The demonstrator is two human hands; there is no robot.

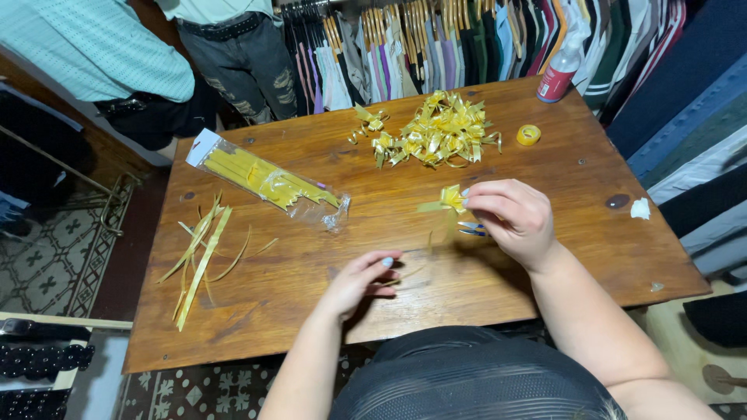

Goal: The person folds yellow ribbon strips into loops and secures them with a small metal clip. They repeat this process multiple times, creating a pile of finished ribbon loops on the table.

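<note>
My right hand [513, 218] pinches a small yellow ribbon bow [448, 199] above the wooden table [545, 179]. Its thin ribbon tail runs down to my left hand [359, 281], whose fingertips pinch the tail's end near the table's front. A pile of finished yellow bows [436, 131] lies at the back middle. Blue-handled scissors [470, 229] peek out from under my right hand.
A clear plastic bag of yellow ribbon strips [268, 180] lies left of centre, loose strips [198, 253] at the left edge. A yellow tape roll [528, 134] and a red-and-white bottle [557, 76] stand at the back right. Hanging clothes and two standing people are behind the table.
</note>
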